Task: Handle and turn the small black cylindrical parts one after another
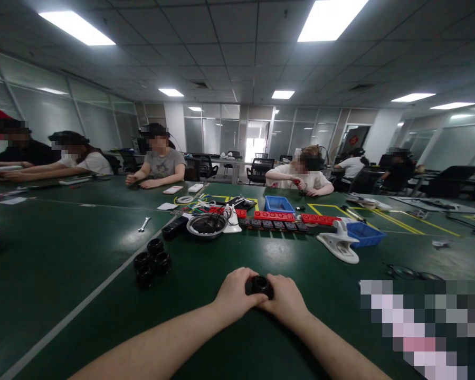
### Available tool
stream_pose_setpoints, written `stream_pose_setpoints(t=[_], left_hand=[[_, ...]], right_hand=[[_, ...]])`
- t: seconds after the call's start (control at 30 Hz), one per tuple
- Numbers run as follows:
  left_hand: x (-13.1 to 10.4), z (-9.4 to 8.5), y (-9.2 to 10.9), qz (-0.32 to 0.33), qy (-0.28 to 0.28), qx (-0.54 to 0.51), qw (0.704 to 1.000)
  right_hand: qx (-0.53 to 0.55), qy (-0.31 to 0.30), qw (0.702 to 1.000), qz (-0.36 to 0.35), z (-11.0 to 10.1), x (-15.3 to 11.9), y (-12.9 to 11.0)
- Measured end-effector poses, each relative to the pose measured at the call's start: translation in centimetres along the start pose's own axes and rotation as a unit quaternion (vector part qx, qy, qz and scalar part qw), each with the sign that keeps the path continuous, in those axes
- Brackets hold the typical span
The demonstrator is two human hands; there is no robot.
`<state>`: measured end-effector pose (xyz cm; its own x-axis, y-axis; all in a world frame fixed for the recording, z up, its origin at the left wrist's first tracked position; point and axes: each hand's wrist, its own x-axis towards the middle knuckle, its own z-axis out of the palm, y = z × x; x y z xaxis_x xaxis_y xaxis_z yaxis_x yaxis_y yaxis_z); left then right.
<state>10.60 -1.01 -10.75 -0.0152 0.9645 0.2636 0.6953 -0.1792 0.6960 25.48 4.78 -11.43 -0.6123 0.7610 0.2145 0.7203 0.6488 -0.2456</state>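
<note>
Between both hands is a round black part (261,285) with a hole in its top, low over or on the green table. My left hand (238,293) closes round its left side, with the thumb in front. My right hand (287,298) wraps the right side, and the two thumbs meet at the front. The underside of the part is hidden by the fingers. To the left stand several similar black round parts (152,262), grouped close together on the table.
A wrench (144,225) lies at the left. Ahead are a round metal pan (207,225), a white clip-like base (339,243), red strips (274,216) and blue bins (279,203). Glasses (414,273) lie at the right. Several people sit around the table (103,332).
</note>
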Motion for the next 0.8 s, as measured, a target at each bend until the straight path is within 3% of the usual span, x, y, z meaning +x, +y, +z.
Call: stream_pose_setpoints(t=[0.17,0.4,0.63,0.8], left_hand=[[0.2,-0.5,0.1,0.022,-0.025,-0.013,0.999],[0.5,-1.1,0.1,0.066,-0.078,-0.039,0.994],[0.7,-1.0,-0.1,0.071,-0.093,-0.050,0.992],[0.3,-0.3,-0.1,0.058,-0.071,-0.043,0.995]], right_hand=[[0.130,-0.038,0.989,-0.054,-0.8,-0.1,1.3],[0.315,-0.119,0.937,-0.087,-1.6,0.2,3.0],[0.278,-0.121,0.951,-0.057,-1.2,0.5,3.0],[0.228,-0.079,0.970,-0.006,-0.3,0.4,2.3]])
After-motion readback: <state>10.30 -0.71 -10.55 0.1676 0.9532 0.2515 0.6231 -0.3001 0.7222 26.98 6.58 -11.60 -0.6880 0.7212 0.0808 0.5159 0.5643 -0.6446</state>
